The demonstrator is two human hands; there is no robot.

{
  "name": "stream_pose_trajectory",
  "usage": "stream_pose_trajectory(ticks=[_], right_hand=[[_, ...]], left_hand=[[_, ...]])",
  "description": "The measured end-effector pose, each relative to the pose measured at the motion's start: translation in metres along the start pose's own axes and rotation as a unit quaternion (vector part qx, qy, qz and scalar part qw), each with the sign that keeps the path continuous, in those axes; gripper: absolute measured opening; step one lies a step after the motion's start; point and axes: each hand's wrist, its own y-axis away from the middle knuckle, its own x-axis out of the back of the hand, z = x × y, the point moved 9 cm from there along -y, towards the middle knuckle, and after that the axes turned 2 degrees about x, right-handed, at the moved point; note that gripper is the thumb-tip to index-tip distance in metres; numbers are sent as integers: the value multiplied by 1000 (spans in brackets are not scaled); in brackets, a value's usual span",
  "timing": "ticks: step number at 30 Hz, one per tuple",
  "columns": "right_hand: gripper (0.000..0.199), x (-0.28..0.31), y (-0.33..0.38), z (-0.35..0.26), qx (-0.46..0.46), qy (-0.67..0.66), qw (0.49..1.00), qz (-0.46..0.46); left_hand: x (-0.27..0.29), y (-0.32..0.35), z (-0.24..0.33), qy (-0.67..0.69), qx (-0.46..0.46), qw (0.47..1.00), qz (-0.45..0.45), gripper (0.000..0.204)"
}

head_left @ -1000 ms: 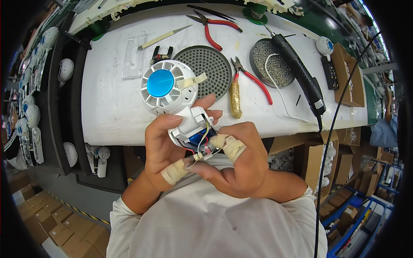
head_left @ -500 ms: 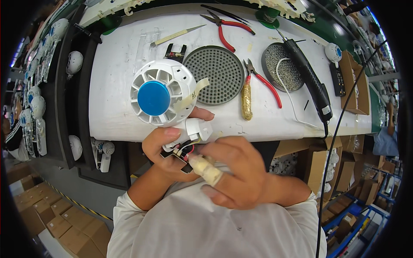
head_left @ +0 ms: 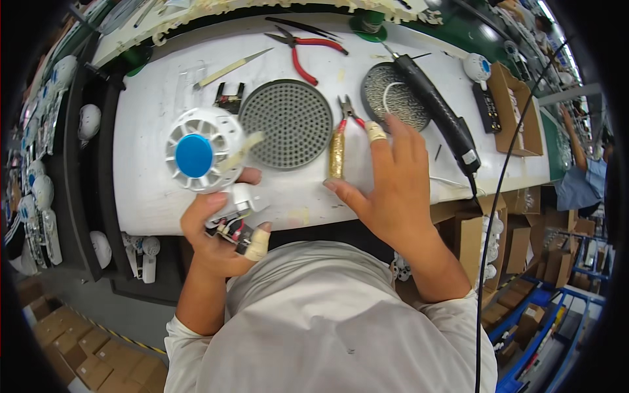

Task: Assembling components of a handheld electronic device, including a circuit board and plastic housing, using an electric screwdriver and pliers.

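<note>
In my left hand (head_left: pixel 219 236) is a white handheld fan (head_left: pixel 219 128) with a blue centre cap and a strip of tape on its rim. Its lower end is uncovered, with wires and small parts (head_left: pixel 234 232) showing beside my taped finger. My right hand (head_left: pixel 400 177) is spread over the table with nothing in it. It hovers at wire cutters (head_left: pixel 337 147), whose gold-wrapped handle lies left of my fingers while the red one is mostly hidden beneath them. Past the fingertips sits a round dish of small screws (head_left: pixel 377 92).
A grey perforated disc (head_left: pixel 285 124) lies mid-table, with red-handled pliers (head_left: pixel 300 59), tweezers (head_left: pixel 301 27) and a thin blade (head_left: pixel 232 69) behind it. A black electric screwdriver (head_left: pixel 436 108) slants at the right, near a cardboard box (head_left: pixel 514 108). Dark racks (head_left: pixel 98 170) stand at the left.
My right hand has left the fan's wiring and reached forward and right, opening over the wire cutters. The view has shifted, so the table's things appear further left.
</note>
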Motion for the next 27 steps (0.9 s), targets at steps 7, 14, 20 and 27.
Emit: stream_pose_trajectory(ticks=[7, 14, 20, 27], right_hand=[[61, -12, 3, -7, -17, 12, 1000, -3], [45, -11, 4, 13, -70, -98, 993, -11], [44, -26, 30, 29, -262, -717, 646, 6], [51, -31, 67, -47, -202, -840, 460, -205]], left_hand=[[0, 5, -4, -12, 4, 1000, -12, 69], [1, 1, -8, 58, 3, 997, -42, 72], [-2, -6, -8, 153, 28, 988, -17, 73], [-6, -7, -9, 135, 23, 991, -3, 72]])
